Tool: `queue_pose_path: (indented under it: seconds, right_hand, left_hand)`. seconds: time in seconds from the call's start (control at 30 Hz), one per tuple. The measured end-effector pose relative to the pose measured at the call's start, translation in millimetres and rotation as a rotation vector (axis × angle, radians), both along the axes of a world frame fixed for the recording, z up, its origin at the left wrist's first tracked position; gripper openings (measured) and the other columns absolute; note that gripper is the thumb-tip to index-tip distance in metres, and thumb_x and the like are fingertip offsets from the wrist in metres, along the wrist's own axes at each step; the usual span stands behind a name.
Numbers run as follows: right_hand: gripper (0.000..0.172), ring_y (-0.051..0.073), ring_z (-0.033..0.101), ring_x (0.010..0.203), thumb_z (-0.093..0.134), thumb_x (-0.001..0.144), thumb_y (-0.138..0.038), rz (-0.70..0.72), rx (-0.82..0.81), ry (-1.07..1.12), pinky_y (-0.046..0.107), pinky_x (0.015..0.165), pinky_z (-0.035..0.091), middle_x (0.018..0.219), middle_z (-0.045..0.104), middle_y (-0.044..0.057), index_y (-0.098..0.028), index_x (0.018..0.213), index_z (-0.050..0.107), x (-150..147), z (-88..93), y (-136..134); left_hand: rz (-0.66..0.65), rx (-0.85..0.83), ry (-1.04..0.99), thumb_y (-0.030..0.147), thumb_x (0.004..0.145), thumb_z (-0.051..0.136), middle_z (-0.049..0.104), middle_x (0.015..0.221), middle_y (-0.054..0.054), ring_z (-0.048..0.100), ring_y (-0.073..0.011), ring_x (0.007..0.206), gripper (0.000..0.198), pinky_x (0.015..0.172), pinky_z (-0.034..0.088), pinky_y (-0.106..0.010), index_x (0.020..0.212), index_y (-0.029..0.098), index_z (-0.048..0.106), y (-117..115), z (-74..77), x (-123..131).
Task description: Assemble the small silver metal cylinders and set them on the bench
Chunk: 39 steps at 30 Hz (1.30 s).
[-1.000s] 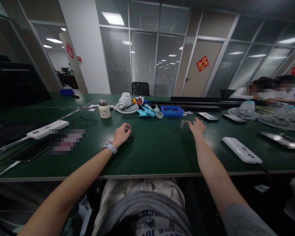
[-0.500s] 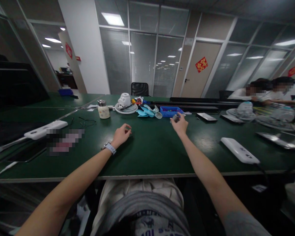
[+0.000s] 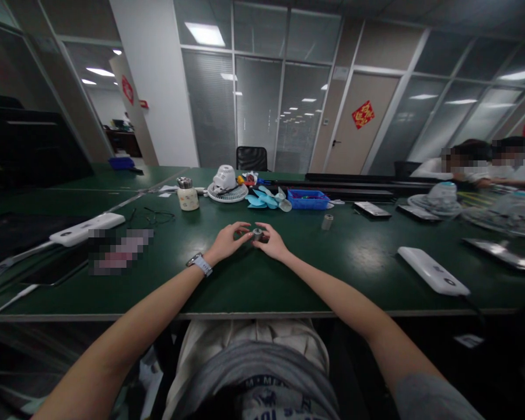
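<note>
A small grey metal cylinder (image 3: 257, 234), perhaps a small motor, is upright between my two hands over the green table. My right hand (image 3: 273, 242) has its thumb and fingers around it from the right. My left hand (image 3: 228, 242), with a watch on the wrist, is curved with fingers apart; its thumb tip is at the cylinder's left side, and whether it touches I cannot tell. A second such cylinder (image 3: 327, 221) stands on the table farther right, apart from both hands.
At the back are a white fan part (image 3: 224, 181), a patterned bottle (image 3: 188, 195), light-blue fan blades (image 3: 265, 199) and a blue basket (image 3: 308, 199). White power strips (image 3: 433, 271) lie on both sides. Two people sit at the far right.
My right hand has moved left from near the blue basket to beside my left hand, a cylinder now in its fingers. The other cylinder shows standing near where that hand was.
</note>
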State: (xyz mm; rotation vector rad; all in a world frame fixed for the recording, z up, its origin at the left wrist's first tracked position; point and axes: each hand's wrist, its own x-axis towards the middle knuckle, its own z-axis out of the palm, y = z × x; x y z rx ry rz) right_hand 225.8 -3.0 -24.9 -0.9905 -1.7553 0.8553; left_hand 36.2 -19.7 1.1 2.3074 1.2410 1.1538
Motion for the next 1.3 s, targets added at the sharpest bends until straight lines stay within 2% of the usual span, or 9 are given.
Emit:
queue_pose_path:
  seconds: [0.27, 0.53, 0.63, 0.8, 0.93, 1.17, 1.3]
  right_hand:
    - [0.046, 0.019, 0.069, 0.089, 0.076, 0.069, -0.028, -0.013, 0.156, -0.090, 0.033, 0.082, 0.053, 0.096, 0.072, 0.004, -0.021, 0.111, 0.061, -3.8, -0.1, -8.3]
    - [0.042, 0.020, 0.068, 0.090, 0.075, 0.071, -0.029, -0.029, 0.274, -0.196, 0.033, 0.084, 0.052, 0.097, 0.072, 0.004, -0.020, 0.110, 0.063, -2.5, 9.3, -18.6]
    - [0.043, 0.020, 0.067, 0.093, 0.075, 0.071, -0.030, -0.016, 0.257, -0.181, 0.033, 0.086, 0.051, 0.100, 0.071, 0.004, -0.022, 0.111, 0.062, -3.1, 9.1, -19.2]
    - [0.045, 0.020, 0.066, 0.092, 0.075, 0.072, -0.032, -0.036, 0.174, -0.120, 0.035, 0.086, 0.052, 0.103, 0.070, 0.004, -0.024, 0.114, 0.061, -2.4, 5.5, -18.0]
    - [0.045, 0.020, 0.065, 0.097, 0.074, 0.072, -0.028, -0.062, 0.138, -0.095, 0.036, 0.090, 0.050, 0.108, 0.068, 0.005, -0.023, 0.114, 0.062, 1.2, 4.8, -17.1]
    - [0.045, 0.018, 0.063, 0.095, 0.073, 0.072, -0.025, -0.037, 0.105, -0.047, 0.035, 0.090, 0.050, 0.114, 0.065, 0.005, -0.023, 0.116, 0.062, 4.3, 0.0, -11.5]
    - [0.052, 0.018, 0.064, 0.089, 0.076, 0.068, -0.033, -0.078, 0.082, -0.073, 0.036, 0.087, 0.050, 0.102, 0.067, 0.005, -0.022, 0.116, 0.061, 6.0, 0.2, -12.4]
  left_hand:
    - [0.021, 0.092, 0.089, 0.050, 0.088, 0.048, 0.072, 0.105, -0.005, 0.061, -0.0209, 0.094, 0.040, 0.082, 0.046, -0.033, 0.110, 0.024, 0.069, -0.1, -0.3, 3.5]
    - [0.021, 0.203, 0.057, 0.049, 0.086, 0.055, 0.073, 0.095, -0.004, 0.061, -0.0195, 0.088, 0.033, 0.080, 0.045, -0.032, 0.098, 0.024, 0.073, -1.1, 1.2, 3.2]
    - [0.036, 0.217, 0.024, 0.048, 0.086, 0.055, 0.073, 0.094, -0.004, 0.061, -0.0192, 0.088, 0.032, 0.080, 0.046, -0.031, 0.095, 0.023, 0.074, -3.7, 6.0, 4.2]
    - [0.202, 0.134, -0.048, 0.052, 0.084, 0.054, 0.073, 0.098, -0.004, 0.062, -0.0202, 0.088, 0.037, 0.080, 0.048, -0.031, 0.099, 0.024, 0.074, -0.2, 11.9, -6.5]
    - [0.276, 0.046, 0.040, 0.050, 0.081, 0.059, 0.075, 0.092, -0.004, 0.065, -0.0217, 0.083, 0.032, 0.078, 0.048, -0.032, 0.093, 0.026, 0.076, 11.3, 4.8, -21.8]
    - [0.215, -0.110, 0.158, 0.047, 0.077, 0.063, 0.076, 0.086, -0.003, 0.068, -0.0220, 0.079, 0.027, 0.073, 0.049, -0.030, 0.087, 0.027, 0.077, 19.3, -9.7, -25.5]
    - [0.154, -0.132, 0.187, 0.046, 0.077, 0.062, 0.076, 0.087, -0.002, 0.068, -0.0215, 0.081, 0.026, 0.075, 0.049, -0.030, 0.087, 0.028, 0.077, 19.4, -11.7, -23.7]
